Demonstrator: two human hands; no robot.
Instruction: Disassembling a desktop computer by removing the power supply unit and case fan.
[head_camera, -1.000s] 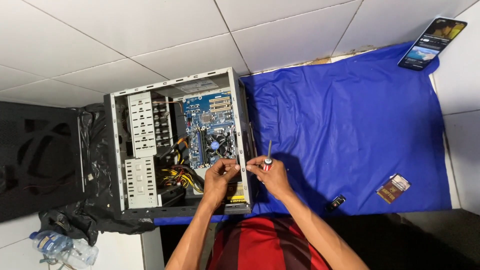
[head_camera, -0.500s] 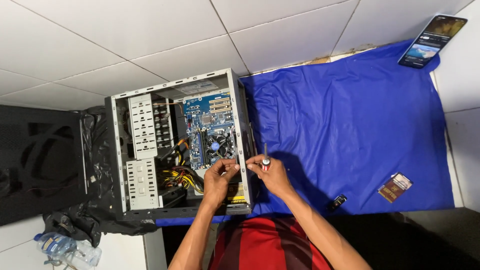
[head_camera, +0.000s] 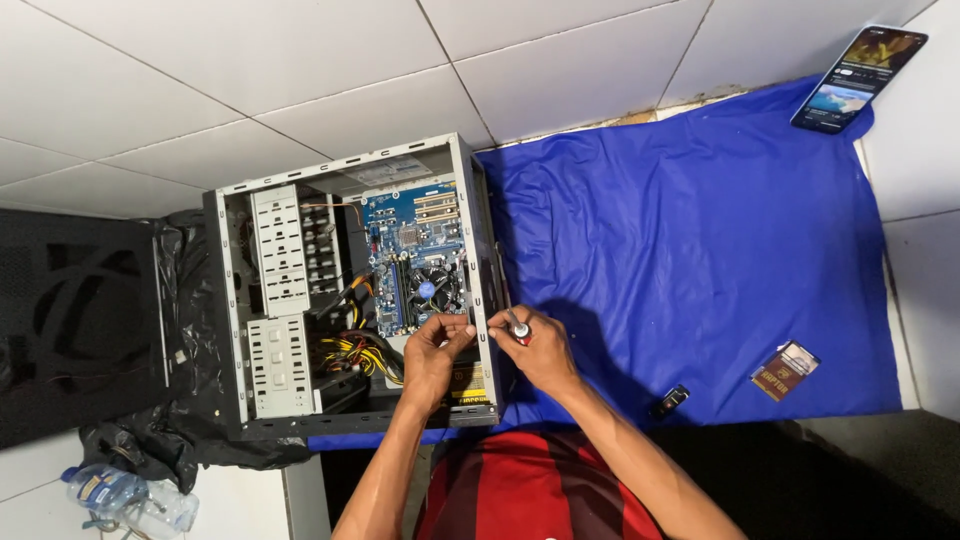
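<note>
Head view: one open computer case (head_camera: 350, 290) on its side, on floor at edge of one blue cloth (head_camera: 690, 270). Left hand (head_camera: 435, 350) pinches case's rear edge, fingers closed. Right hand (head_camera: 540, 352) grips one screwdriver (head_camera: 518, 330) at same edge. One phone (head_camera: 858, 78), one small packet (head_camera: 785, 370) on cloth.

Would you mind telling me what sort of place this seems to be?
Probably a home floor used as a makeshift repair spot: white floor tiles, a blue cloth spread as a work mat, and an opened computer case lying on its side.
</note>
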